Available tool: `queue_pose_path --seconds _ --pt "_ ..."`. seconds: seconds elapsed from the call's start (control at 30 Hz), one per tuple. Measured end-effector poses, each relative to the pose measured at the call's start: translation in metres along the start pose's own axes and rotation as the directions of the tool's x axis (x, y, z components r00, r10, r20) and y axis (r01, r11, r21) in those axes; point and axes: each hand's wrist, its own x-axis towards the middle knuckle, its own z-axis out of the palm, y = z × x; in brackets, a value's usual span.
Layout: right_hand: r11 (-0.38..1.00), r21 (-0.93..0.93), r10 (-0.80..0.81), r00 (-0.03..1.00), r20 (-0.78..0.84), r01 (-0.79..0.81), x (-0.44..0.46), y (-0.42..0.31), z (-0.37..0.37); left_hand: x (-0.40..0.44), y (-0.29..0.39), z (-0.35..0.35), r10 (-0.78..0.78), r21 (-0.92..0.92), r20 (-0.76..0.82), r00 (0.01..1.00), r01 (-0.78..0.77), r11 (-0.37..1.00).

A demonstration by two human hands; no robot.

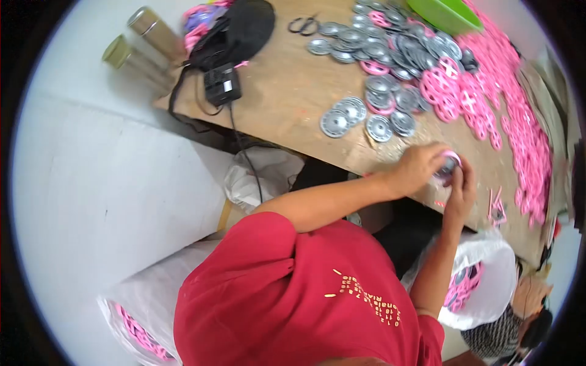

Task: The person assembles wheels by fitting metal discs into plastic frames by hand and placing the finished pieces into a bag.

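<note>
Right of centre, the left hand point(417, 168) and right hand point(462, 188) grip a pink-rimmed disc point(448, 165) with fingers point(437, 150) opposed, apparently to steady it.

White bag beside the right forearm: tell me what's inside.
Inside the white bag, pink pieces show, with some grey among them. Anything beneath that top layer is covered, and the right forearm hides part of the bag's near side.

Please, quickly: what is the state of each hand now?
Left hand: closed, fingers on the pink-and-grey round piece.
Right hand: closed, holding the same piece from the other side.
</note>
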Motion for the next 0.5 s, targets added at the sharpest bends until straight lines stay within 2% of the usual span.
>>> queue_pose_path --seconds 0.07,0.1,0.17,0.27,0.33,0.37,0.4,0.47,0.5 --pt "0.988 0.147 0.047 0.998 -0.049 -0.04 -0.001 -0.001 0.0 -0.001 0.007 0.005 -0.002 -0.12 -0.032 0.999 -0.002 0.993" --pt "0.977 0.206 0.074 0.996 -0.054 -0.062 -0.001 -0.003 0.0 -0.003 0.009 0.003 0.001 -0.115 -0.041 0.999 -0.006 0.993" --pt "0.978 0.207 0.044 0.998 -0.034 -0.036 -0.005 -0.012 0.001 -0.005 0.01 0.001 -0.013 -0.001 -0.015 1.0 0.013 1.0" --pt "0.983 0.183 -0.012 1.0 0.016 0.009 -0.011 -0.009 0.002 -0.005 0.013 -0.003 -0.118 0.002 0.056 0.992 0.118 0.993" --pt "0.98 0.197 -0.028 0.999 -0.025 0.033 -0.016 -0.012 0.001 -0.01 0.014 0.002 -0.178 -0.083 0.073 0.981 0.183 0.98" --pt "0.982 0.187 -0.014 1.0 -0.012 0.016 -0.018 -0.013 -0.003 -0.014 0.015 0.006 -0.15 -0.075 0.023 0.988 0.152 0.986" --pt "0.98 0.2 0.0 1.0 -0.015 0.003 -0.02 -0.018 -0.005 -0.015 0.016 0.007 -0.175 -0.148 0.087 0.981 0.186 0.971" --pt "0.989 0.151 0.009 1.0 -0.01 -0.007 -0.028 -0.028 -0.019 -0.021 0.019 0.012 -0.131 -0.23 0.128 0.983 0.158 0.96" --pt "0.993 0.121 0.009 0.996 -0.088 0.001 -0.033 -0.033 -0.03 -0.022 0.024 0.011 -0.129 -0.249 0.146 0.981 0.162 0.955"
